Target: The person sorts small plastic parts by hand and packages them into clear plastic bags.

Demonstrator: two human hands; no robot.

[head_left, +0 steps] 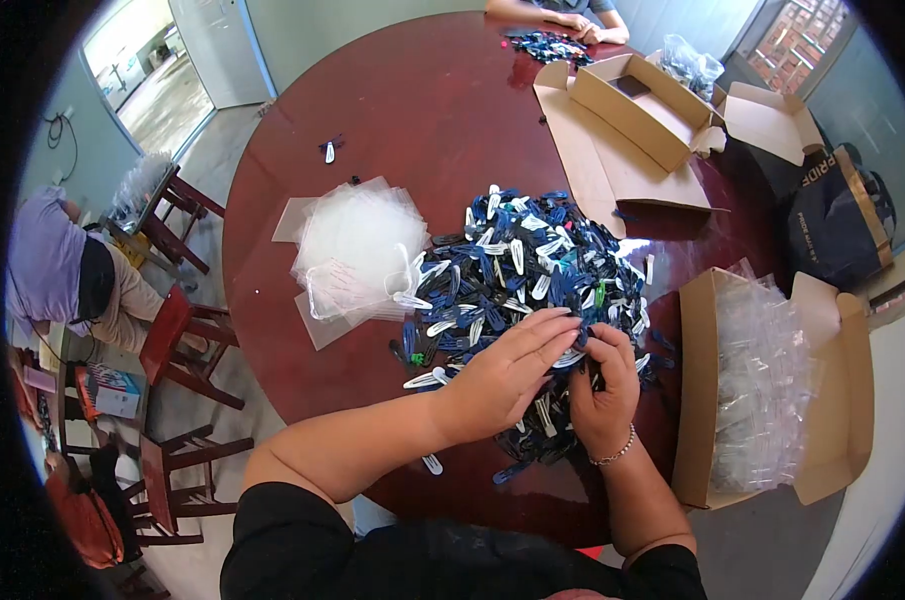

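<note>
A large heap of snap hair clips (483, 275), mostly dark blue, black and white, lies on the round red table in front of me. Over its near side my two hands meet. My right hand (607, 390), with a beaded bracelet at the wrist, pinches a few hair clips (570, 357), a white one among them. The fingers of my left hand (513, 372) are pressed together against the same clips, and its fingertips partly hide them. Left of the heap is a stack of clear plastic bags (358, 245), spread like a fan.
An open cardboard box (698, 400) of filled clear bags (763, 390) stands at the right. More cardboard boxes (638, 110) and a dark bag (841, 225) are behind it. Across the table (303, 130), another person's hands (580, 27) rest by a smaller clip pile. Stools (188, 345) and seated people are at left.
</note>
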